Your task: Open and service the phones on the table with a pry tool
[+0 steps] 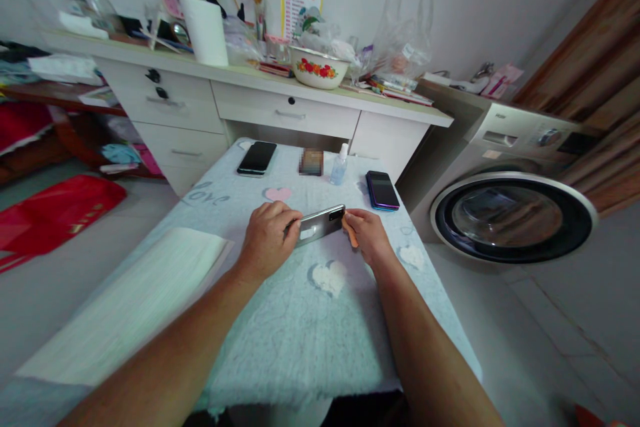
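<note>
A silver phone [320,225] is held tilted above the cloth-covered table, its back with a dark camera block facing me. My left hand [270,237] is closed on the phone's left end. At the right end, my right hand [367,232] pinches a small orange piece [351,232] against the phone's edge; what the piece is, I cannot make out. Beyond the hands stand a clear spray bottle [339,165] and a small blurred brown item [311,162]. A dark phone [257,158] lies at the back left, and another with a purple-blue edge [383,191] at the right.
A whitish sheet [130,300] lies along the left of the patterned tablecloth [300,340]. Behind the table is a white desk [295,103] bearing a flowered bowl [319,68], a paper roll [204,30] and plastic bags. A washing machine [510,213] stands at the right.
</note>
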Tool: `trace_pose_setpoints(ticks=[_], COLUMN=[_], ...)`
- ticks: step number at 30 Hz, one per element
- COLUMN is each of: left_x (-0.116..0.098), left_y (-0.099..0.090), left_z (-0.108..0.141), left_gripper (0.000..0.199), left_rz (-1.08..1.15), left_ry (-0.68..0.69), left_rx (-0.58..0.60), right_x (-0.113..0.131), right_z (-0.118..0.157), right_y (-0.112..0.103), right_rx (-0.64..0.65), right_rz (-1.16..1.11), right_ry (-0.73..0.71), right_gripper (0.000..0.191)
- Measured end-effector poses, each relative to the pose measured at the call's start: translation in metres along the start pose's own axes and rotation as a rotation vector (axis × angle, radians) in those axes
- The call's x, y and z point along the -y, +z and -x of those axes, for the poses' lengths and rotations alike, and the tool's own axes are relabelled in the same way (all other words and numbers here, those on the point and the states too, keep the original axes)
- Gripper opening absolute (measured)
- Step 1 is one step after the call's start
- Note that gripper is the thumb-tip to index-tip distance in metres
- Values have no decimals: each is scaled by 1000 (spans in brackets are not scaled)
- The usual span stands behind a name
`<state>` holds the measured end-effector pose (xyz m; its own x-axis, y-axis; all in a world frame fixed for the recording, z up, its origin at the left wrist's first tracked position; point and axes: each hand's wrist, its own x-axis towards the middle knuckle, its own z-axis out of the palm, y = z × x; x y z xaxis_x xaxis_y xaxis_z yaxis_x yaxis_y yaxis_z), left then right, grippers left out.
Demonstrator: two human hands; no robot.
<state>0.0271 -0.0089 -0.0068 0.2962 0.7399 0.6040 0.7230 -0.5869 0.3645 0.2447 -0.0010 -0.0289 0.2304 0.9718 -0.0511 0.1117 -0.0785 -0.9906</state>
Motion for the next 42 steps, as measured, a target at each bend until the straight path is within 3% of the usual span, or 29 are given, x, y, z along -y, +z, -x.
trace_pose_setpoints(ticks=[8,14,32,42], left_x=[1,1,2,3], left_y=[1,1,2,2], left_z=[1,0,0,1], left_gripper=[17,17,18,18], left_rz=[-5,-5,-10,-17], left_ry=[-1,-3,0,4], left_rx=[9,12,2,0], right_x=[5,3,-4,-4], right_z=[4,3,4,1], right_y=[2,0,-3,-1], right_rx=[-37,3,54,10], right_rz=[-71,-41,377,379], right_ry=[-72,-80,-37,-79], right_gripper=[42,40,25,27])
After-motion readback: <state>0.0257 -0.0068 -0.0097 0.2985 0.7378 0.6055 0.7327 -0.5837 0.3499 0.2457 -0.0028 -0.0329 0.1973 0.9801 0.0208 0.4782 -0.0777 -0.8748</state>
